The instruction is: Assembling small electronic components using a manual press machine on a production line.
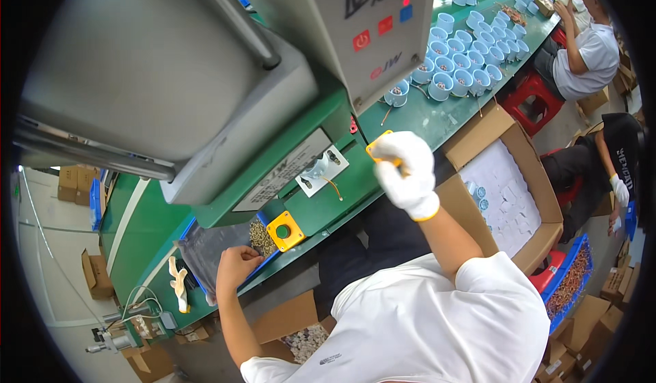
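Note:
My bare left hand [236, 267] is at the blue-edged tray [257, 268], its fingers curled beside a heap of small brass-coloured parts [261, 238]. Whatever lies between the fingertips is too small to make out. My right hand [408, 172], in a white glove, has its fingers bent over a yellow button box [374, 148] at the machine's right side. Between the hands, a metal fixture plate [324, 171] carries a small clear or pale piece, from which a thin orange wire [335, 189] trails. Near my left hand sits another yellow box with a dark green button [283, 231].
The grey and green press [273, 171] towers over the bench. Many light-blue cups [462, 60] stand at the far right. An open carton [506, 192] with white sheets is by my right arm. A spare glove [178, 284] lies left. Two people sit along the bench's right side.

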Demonstrator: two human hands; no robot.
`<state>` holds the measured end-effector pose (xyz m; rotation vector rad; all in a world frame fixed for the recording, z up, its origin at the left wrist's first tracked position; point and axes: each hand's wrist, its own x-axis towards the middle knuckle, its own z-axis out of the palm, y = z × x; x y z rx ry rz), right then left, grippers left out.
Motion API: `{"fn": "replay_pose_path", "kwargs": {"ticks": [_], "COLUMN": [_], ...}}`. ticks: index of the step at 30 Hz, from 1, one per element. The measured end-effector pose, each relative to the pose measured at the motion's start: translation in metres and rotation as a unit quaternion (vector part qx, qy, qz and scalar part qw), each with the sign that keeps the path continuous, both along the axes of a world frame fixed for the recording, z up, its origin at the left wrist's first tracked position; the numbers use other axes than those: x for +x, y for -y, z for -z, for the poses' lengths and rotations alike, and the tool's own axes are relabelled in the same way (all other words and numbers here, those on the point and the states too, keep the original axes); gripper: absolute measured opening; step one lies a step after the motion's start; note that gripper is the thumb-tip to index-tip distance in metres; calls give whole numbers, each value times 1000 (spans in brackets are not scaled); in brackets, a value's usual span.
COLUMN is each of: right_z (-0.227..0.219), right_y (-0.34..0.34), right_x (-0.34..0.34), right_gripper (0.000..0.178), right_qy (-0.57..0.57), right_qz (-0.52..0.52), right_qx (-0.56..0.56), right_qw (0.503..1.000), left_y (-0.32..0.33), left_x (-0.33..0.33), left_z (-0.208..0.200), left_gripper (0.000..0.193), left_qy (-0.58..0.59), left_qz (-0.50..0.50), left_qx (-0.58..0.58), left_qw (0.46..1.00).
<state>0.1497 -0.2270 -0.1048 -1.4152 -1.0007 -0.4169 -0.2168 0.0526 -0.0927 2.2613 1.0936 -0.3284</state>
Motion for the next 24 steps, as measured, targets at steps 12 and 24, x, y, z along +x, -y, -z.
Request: {"fn": "replay_pose_path", "kwargs": {"ticks": [12,24], "right_z": [-34,-34], "right_y": [-65,-98], "right_x": [-29,222], "right_gripper": [80,54], "right_qy": [15,-13], "right_qz": [59,80], "right_qx": [31,-368], "right_qw": [998,926], "left_y": [34,51], "left_x": [9,22], "left_z": [44,45], "left_gripper": [21,17], "left_qy": [190,226], "left_qz": [-139,-120], "left_qx": [106,218], "left_qw": [966,942]}}
